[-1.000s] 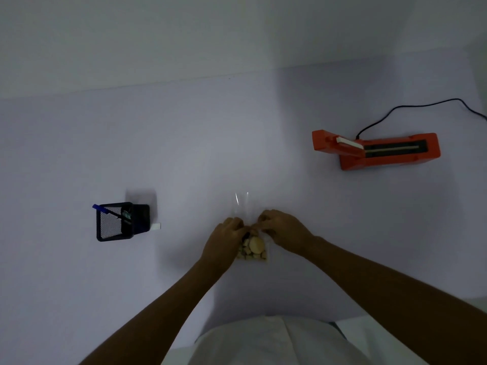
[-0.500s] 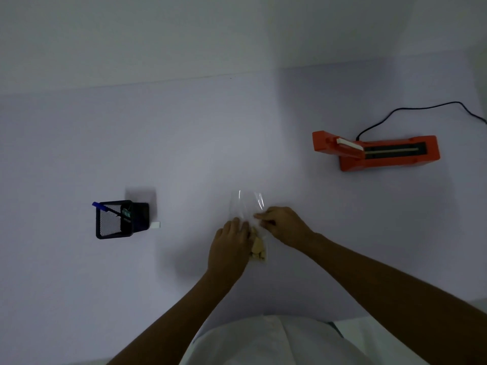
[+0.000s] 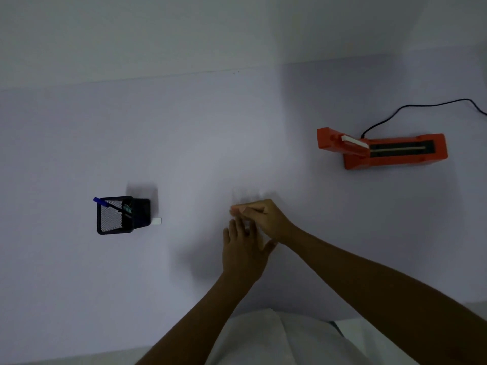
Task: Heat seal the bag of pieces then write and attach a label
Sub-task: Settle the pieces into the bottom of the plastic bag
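A clear plastic bag (image 3: 246, 196) lies on the pale table just in front of me; only its blurred, see-through top shows. The pieces inside are hidden under my hands. My right hand (image 3: 263, 217) pinches the bag near its middle with thumb and fingers. My left hand (image 3: 243, 250) lies flat over the bag's lower part, fingers straight and thumb out. The orange heat sealer (image 3: 395, 152) sits far right, its arm raised. A small white label (image 3: 157, 221) lies beside the pen holder.
A black mesh pen holder (image 3: 118, 217) with a blue pen (image 3: 101, 202) stands at the left. The sealer's black cord (image 3: 421, 108) runs off to the right edge. The table's far edge meets the wall at the back.
My left hand has opened from a curled grip and now lies flat over the pieces. My right hand shifted slightly left along the bag. The bag's top looks blurred from motion.
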`<act>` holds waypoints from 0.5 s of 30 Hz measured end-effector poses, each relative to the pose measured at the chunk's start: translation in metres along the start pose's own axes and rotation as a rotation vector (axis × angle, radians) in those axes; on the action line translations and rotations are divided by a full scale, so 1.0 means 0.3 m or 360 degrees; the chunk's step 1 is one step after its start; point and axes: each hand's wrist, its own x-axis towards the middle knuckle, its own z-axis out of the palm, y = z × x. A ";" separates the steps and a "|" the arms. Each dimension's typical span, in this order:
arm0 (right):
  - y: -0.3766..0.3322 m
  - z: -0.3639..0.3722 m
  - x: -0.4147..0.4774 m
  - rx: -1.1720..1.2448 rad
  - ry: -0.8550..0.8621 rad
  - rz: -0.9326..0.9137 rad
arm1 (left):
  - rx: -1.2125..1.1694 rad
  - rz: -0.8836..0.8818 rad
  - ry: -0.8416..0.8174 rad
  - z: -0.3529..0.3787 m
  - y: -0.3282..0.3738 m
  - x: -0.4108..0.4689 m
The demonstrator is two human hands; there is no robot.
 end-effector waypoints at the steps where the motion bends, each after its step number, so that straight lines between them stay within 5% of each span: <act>1: 0.010 0.012 0.012 0.0031 -0.0039 0.0033 | -0.0011 0.0006 -0.0011 -0.002 -0.003 -0.003; 15: -0.045 -0.103 0.179 0.0347 0.0095 0.0052 | -0.0080 0.0019 -0.0078 -0.002 -0.034 -0.026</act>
